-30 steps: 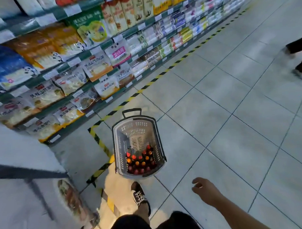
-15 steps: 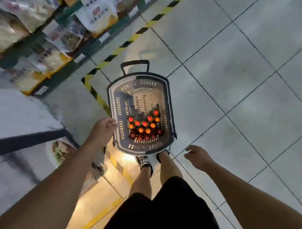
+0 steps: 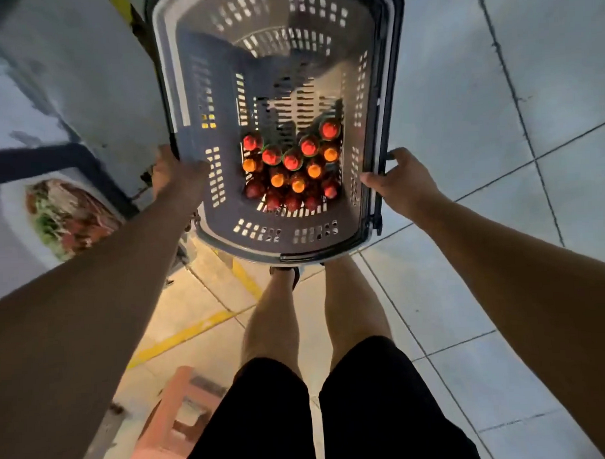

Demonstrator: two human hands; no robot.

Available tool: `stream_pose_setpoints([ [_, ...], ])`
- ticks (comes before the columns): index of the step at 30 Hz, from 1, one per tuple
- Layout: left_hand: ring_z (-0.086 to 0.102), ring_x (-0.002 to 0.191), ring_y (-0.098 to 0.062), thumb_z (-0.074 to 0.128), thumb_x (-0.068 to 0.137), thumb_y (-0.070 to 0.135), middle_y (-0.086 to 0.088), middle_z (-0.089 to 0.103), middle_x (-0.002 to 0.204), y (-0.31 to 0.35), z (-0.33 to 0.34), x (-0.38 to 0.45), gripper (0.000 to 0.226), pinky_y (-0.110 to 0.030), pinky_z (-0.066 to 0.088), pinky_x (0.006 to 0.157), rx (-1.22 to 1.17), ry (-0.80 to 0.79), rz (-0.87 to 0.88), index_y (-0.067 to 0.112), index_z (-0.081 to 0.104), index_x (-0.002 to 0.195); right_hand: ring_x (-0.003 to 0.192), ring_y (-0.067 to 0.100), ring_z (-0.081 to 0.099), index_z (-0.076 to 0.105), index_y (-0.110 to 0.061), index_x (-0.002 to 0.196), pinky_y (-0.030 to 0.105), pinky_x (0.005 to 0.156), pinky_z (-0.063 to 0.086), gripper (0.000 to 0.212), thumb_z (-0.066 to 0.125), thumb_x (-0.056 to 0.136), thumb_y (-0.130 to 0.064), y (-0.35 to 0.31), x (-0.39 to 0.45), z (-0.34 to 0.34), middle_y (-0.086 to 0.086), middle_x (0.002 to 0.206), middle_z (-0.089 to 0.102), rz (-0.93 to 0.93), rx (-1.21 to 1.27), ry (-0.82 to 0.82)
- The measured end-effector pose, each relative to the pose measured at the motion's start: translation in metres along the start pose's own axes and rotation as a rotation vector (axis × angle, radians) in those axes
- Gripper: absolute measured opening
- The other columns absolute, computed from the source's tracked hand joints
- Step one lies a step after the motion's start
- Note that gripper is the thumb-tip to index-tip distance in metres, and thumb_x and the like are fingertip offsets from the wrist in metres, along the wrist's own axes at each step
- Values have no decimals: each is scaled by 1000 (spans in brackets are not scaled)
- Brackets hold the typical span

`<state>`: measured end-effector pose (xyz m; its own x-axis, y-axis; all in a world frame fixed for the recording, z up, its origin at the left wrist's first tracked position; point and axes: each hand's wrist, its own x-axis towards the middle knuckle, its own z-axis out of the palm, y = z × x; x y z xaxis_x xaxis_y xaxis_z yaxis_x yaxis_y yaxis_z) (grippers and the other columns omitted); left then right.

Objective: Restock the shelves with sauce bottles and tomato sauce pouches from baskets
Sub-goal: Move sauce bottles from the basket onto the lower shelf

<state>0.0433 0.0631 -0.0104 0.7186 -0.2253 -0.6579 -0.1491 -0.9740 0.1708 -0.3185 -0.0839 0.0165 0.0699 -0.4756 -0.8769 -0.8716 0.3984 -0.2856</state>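
Note:
A grey perforated shopping basket (image 3: 222,242) stands on the tiled floor right in front of my legs. Several sauce bottles (image 3: 292,161) with red and orange caps stand upright, packed in its near half; the far half is bare. My left hand (image 3: 175,175) grips the basket's left rim, fingers curled over the edge. My right hand (image 3: 400,179) grips the right rim beside the dark folded handle, thumb inside the wall. No tomato sauce pouches are in view.
A white display end panel (image 3: 67,100) with a food picture rises at the left, close to the basket. A pink plastic stool (image 3: 174,422) sits behind my left leg. Yellow floor tape (image 3: 181,336) runs under me. Grey floor tiles (image 3: 496,119) spread to the right.
I have bent down over the basket, which now fills the top of the view. Both hands moved forward from free air onto its side rims. The shelves have left the view.

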Motion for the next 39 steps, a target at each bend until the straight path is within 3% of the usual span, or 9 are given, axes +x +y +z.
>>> stream_pose_setpoints([
  [4, 74, 87, -25, 67, 64, 49, 4, 74, 98, -44, 18, 56, 48, -43, 64, 73, -26, -15, -24, 36, 62, 111, 90, 19, 70, 68, -18, 113, 32, 77, 54, 34, 74, 89, -41, 20, 11, 30, -2, 102, 74, -84, 52, 6],
  [8, 71, 79, -8, 67, 78, 42, 10, 74, 93, -13, 6, 8, 39, -26, 56, 65, -69, -40, 7, 27, 71, 115, 72, 18, 71, 73, -17, 93, 33, 62, 58, 24, 71, 80, -37, 23, 13, 41, 1, 81, 74, -74, 118, 58],
  [12, 74, 85, -16, 69, 73, 46, 5, 76, 98, -18, 9, 1, 45, -31, 58, 68, -111, -32, 28, 23, 70, 113, 65, 10, 66, 73, -19, 96, 22, 53, 49, 14, 75, 82, -22, 20, 8, 40, -4, 80, 72, -52, 189, 104],
  [15, 76, 85, -22, 68, 61, 52, 3, 78, 95, -30, 12, -3, 55, -42, 63, 70, -159, -47, 55, 24, 74, 108, 74, 8, 68, 73, -22, 106, 20, 57, 51, 26, 75, 80, -19, 21, -3, 33, -6, 86, 71, -2, 203, 140],
  [20, 69, 78, -6, 69, 86, 30, 2, 73, 104, -47, 15, -67, 36, -11, 48, 52, -214, -65, 146, 16, 67, 120, 77, 14, 70, 71, -26, 98, 28, 64, 58, 20, 75, 79, -21, 46, -68, 36, -7, 87, 73, 28, 260, 249],
  [26, 72, 89, -18, 72, 84, 37, 2, 73, 102, -97, 1, -129, 30, -40, 62, 81, -233, -176, 305, 19, 67, 108, 61, 14, 65, 66, -27, 89, 17, 36, 44, 18, 73, 79, -15, 91, -182, 67, -3, 83, 71, 39, 368, 426],
  [32, 73, 88, -16, 74, 86, 33, 1, 74, 100, -144, -26, -197, 27, -44, 63, 82, -284, -236, 374, 17, 68, 106, 61, 18, 65, 69, -24, 96, 17, 37, 42, 19, 67, 78, -17, 138, -284, 120, -1, 83, 71, 126, 546, 551],
  [35, 74, 89, -20, 76, 82, 37, -1, 75, 99, -180, -34, -228, 30, -49, 63, 82, -269, -261, 389, 17, 69, 102, 61, 18, 67, 67, -25, 85, 19, 38, 44, 11, 67, 78, -17, 165, -326, 153, -2, 80, 72, 154, 596, 568],
  [39, 74, 87, -18, 77, 85, 35, 2, 76, 97, -231, -38, -267, 23, -49, 63, 80, -232, -265, 405, 21, 68, 100, 71, 15, 72, 67, -24, 82, 25, 56, 57, 13, 67, 79, -11, 209, -366, 198, -5, 81, 73, 175, 659, 568],
])
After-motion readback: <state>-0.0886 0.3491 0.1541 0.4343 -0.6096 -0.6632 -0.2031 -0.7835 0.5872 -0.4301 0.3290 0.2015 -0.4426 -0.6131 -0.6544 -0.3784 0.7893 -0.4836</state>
